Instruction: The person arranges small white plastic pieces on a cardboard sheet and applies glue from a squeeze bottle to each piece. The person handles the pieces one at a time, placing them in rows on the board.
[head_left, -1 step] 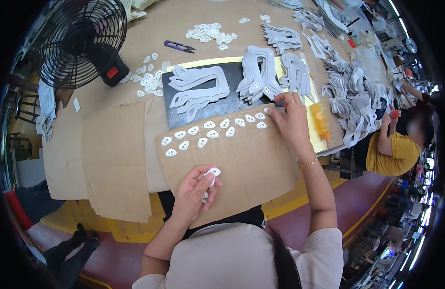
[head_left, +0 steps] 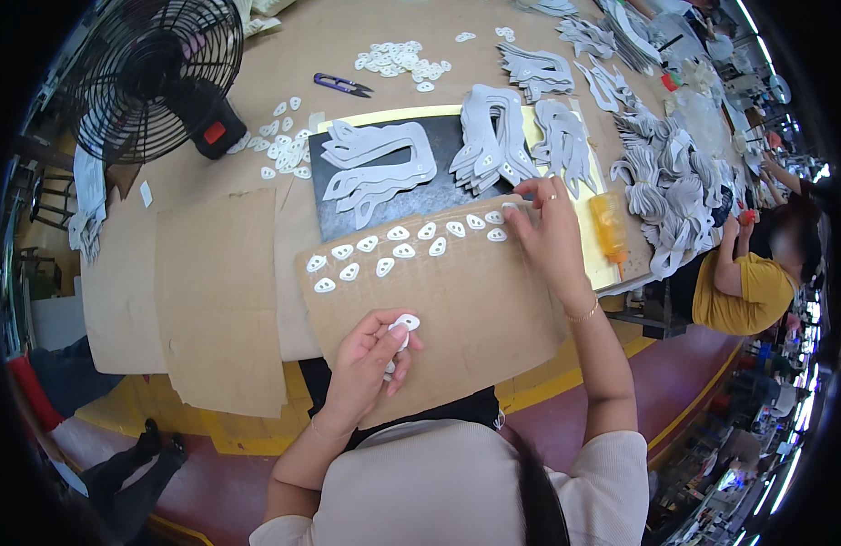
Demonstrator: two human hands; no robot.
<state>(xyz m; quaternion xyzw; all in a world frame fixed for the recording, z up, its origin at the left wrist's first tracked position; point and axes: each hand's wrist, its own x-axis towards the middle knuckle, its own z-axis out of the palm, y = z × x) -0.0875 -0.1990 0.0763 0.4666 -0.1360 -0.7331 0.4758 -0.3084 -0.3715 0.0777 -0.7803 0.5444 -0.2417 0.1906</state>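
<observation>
Small white rounded-triangle pieces with dark holes lie in two staggered rows along the far edge of a brown cardboard sheet. My left hand is closed around several of the same white pieces, one pinched at the thumb above the cardboard. At the far right end of the rows, my right hand has thumb and forefinger at another white piece, touching the cardboard's corner. Part of that piece is hidden by the thumb.
Beyond the cardboard lie a dark board, stacks of grey cut-outs, an orange bottle, thread snips and loose white pieces. A black fan stands left, above another cardboard sheet. A co-worker sits at right.
The whole view has shifted very slightly. Both hands keep their places and grips, and the rows of white pieces look the same.
</observation>
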